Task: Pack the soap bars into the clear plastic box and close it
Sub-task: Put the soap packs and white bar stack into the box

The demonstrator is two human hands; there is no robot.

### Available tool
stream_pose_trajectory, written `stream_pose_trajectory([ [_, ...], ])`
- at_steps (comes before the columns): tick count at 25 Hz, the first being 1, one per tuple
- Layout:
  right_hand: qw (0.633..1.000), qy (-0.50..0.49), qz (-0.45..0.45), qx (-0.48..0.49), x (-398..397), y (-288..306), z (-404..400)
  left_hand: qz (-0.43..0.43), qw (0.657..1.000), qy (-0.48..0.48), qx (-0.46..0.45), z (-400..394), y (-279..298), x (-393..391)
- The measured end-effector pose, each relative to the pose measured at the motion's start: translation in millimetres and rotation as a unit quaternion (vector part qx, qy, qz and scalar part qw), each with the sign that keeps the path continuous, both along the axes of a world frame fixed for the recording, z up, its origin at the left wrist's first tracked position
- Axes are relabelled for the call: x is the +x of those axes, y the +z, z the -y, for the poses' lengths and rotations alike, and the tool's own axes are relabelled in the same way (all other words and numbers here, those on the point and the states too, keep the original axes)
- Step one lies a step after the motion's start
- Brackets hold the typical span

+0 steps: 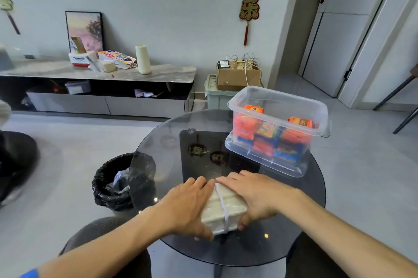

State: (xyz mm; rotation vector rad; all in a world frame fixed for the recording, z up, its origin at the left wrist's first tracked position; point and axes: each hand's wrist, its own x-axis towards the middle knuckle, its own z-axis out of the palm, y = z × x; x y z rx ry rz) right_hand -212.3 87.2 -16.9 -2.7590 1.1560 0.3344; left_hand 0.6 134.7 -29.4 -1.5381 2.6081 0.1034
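A bundle of white soap bars [222, 207], wrapped in clear film with a white band around it, lies near the front of the round dark glass table [172, 187]. My left hand [187, 203] grips its left side and my right hand [255, 194] grips its right side, fingers laid over the top. The clear plastic box [277, 164] stands open at the table's far right. It holds several orange and blue soap packs [267, 137]. No lid is visible.
A bin lined with a black bag [113, 182] stands on the floor left of the table. A low TV cabinet [97, 87] with clutter runs along the back wall. A cardboard box on a grey crate [235, 80] sits behind the table.
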Motion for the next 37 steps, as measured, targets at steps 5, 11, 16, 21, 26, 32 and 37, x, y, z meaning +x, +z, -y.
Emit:
stream_pose_trajectory([
  [5, 0.997, -0.003, 0.068, -0.031, -14.0, 8.4, 4.9, -0.153, 0.983, 0.082, 0.053, 7.7, -1.8, -1.4],
  [11, 0.931, -0.014, 0.303, -0.203, -39.7, 86.0, 38.8, -0.419, 0.887, 0.149, -0.123, 35.8, 38.6, -24.8],
  [16, 0.715, -0.185, 0.662, 0.127, -58.7, 133.1, 64.2, -0.515, 0.815, 0.202, -0.171, 89.4, 90.1, -73.6],
  [21, 0.623, -0.310, 0.717, 0.045, -71.0, 152.0, 115.4, -0.466, 0.855, 0.148, -0.175, 144.3, 116.4, -129.7],
  [26, 0.598, -0.328, 0.731, 0.033, -108.3, 147.3, 168.7, -0.453, 0.873, 0.087, -0.159, 199.7, 124.9, -150.5],
  [32, 0.790, -0.368, 0.487, 0.063, -134.9, 91.8, 200.6, -0.221, 0.969, 0.093, 0.057, 226.8, 96.1, -161.4],
  [37, 0.895, -0.395, 0.185, -0.096, -117.4, 80.4, 208.7, -0.205, 0.965, 0.130, 0.103, 233.0, 91.2, -156.1],
])
